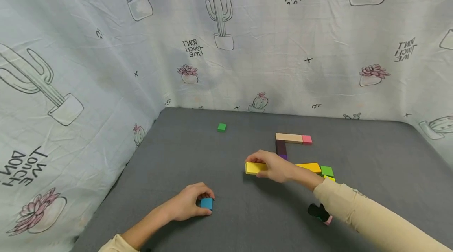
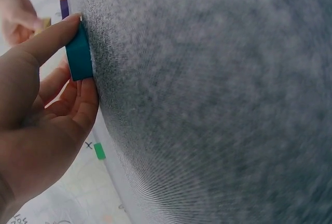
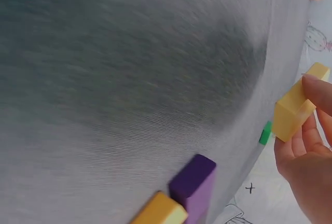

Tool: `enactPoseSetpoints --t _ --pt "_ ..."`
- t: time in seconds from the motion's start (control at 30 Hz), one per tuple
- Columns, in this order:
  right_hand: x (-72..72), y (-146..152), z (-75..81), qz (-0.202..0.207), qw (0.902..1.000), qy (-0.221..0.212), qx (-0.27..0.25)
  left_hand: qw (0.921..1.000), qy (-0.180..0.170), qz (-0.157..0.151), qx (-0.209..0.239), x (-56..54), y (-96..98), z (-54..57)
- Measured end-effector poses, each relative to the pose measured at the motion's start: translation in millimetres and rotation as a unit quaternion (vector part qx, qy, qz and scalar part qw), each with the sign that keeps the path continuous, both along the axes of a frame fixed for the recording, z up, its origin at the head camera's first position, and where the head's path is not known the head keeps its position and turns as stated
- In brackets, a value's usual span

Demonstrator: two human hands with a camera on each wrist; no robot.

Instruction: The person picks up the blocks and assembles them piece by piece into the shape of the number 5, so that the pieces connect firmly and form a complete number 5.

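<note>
My left hand pinches a small blue block between thumb and fingers, low at the grey tabletop. The left wrist view shows the thumb across one end of this block and the fingertips under the other. Farther right, my right hand holds a long yellow block by its sides. A shadow lies below it, and in the right wrist view the yellow block appears raised off the cloth. Behind the right hand, a purple block meets an orange-yellow block.
An angled line of blocks joins a tan block, pink block and dark brown block. A green block ends the orange-yellow one. Another green block lies alone at the back. A black object sits by the right sleeve.
</note>
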State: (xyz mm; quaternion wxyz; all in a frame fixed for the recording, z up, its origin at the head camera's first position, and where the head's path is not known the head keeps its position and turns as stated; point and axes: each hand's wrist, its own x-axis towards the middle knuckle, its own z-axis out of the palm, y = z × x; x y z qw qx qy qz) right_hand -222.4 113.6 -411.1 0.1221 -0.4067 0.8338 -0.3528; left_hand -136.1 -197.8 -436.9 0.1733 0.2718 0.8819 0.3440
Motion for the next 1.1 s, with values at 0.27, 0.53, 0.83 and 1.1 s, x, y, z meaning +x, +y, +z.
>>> enactPoseSetpoints --t 0.27,0.53,0.83,1.1 --pt "27.6 29 -5.8 0.024 0.9994 -0.023 -0.008 1.0 -0.007 0.002 -0.005 -1.2 0.7 0.0" --pt "54.5 52 -4.0 0.055 0.9982 -0.017 0.015 1.0 -0.004 0.001 -0.008 -1.5 1.5 1.2" --pt "69.3 76 -10.8 0.088 0.9957 -0.023 0.018 0.9998 -0.001 0.002 -0.017 -2.2 1.0 -0.4" --pt "76.8 94 -20.3 0.124 0.9921 -0.021 0.003 0.9998 0.001 0.003 -0.022 -1.6 1.0 -0.1"
